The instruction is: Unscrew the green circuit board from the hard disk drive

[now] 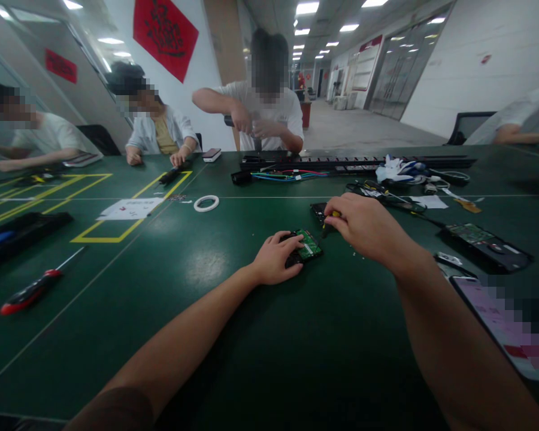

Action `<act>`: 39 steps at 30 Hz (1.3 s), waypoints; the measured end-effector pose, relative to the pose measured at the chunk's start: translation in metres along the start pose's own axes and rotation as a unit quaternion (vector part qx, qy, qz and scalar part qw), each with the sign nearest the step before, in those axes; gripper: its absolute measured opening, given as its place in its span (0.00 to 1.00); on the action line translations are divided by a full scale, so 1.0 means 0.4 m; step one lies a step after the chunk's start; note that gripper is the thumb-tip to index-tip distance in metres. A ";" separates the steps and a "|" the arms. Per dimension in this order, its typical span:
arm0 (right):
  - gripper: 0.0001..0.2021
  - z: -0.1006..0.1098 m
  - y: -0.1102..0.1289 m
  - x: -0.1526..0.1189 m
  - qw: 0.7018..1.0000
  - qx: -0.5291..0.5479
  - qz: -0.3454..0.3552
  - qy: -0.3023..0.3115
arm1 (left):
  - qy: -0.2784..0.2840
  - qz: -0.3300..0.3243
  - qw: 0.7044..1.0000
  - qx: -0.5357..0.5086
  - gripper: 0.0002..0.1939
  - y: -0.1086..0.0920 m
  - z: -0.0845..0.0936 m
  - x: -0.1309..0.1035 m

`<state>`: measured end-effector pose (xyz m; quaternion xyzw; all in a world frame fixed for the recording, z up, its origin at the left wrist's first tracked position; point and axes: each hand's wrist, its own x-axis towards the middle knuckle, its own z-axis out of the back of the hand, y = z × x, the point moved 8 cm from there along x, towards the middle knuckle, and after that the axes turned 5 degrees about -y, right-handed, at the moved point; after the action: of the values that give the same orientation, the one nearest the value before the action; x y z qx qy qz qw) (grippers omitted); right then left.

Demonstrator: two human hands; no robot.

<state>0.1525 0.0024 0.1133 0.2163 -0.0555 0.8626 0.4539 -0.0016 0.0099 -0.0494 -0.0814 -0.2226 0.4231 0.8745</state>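
Observation:
My left hand point(276, 258) lies over the left end of a hard drive point(312, 245) with a green circuit board facing up. Its fingers rest on the board and the thumb is at the near edge, holding the drive on the table. Just right of the board, my right hand point(357, 220) pinches a small screwdriver point(336, 214) with a yellow handle. Its dark tip points down between the drive and a second black part point(317, 211), which the right hand partly hides. Tiny bits lie on the table below the right hand.
Another drive point(487, 245), a phone point(498, 317), cables point(377, 191) and gloves point(397, 170) lie to the right. A screwdriver point(40, 287), tape roll point(206, 203) and paper point(130, 209) are left. Across the green table, a person point(269, 114) works by long black strips point(354, 163).

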 end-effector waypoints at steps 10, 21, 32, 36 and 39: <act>0.08 0.004 0.008 -0.003 1.000 0.023 0.020 -0.002 | -0.003 -0.003 1.000 0.001 0.32 0.002 -0.001 -0.001; 0.08 -0.003 0.001 0.001 1.000 -0.010 -0.004 -0.005 | 0.003 -0.001 1.000 0.001 0.32 0.003 -0.003 0.001; 0.09 -0.003 0.010 0.002 1.000 0.013 0.021 -0.002 | -0.003 -0.004 1.000 -0.001 0.31 -0.001 0.002 0.000; 0.11 -0.001 0.018 0.002 0.999 0.014 0.030 0.000 | -0.003 -0.006 1.000 0.000 0.31 -0.002 0.001 0.000; 0.11 -0.001 0.016 0.000 0.999 0.015 0.031 0.000 | 0.001 -0.004 1.000 -0.001 0.31 0.000 0.000 0.001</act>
<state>0.1471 -0.0010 0.1136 0.2215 -0.0489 0.8772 0.4233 -0.0013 0.0100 -0.0493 -0.0817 -0.2229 0.4192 0.8763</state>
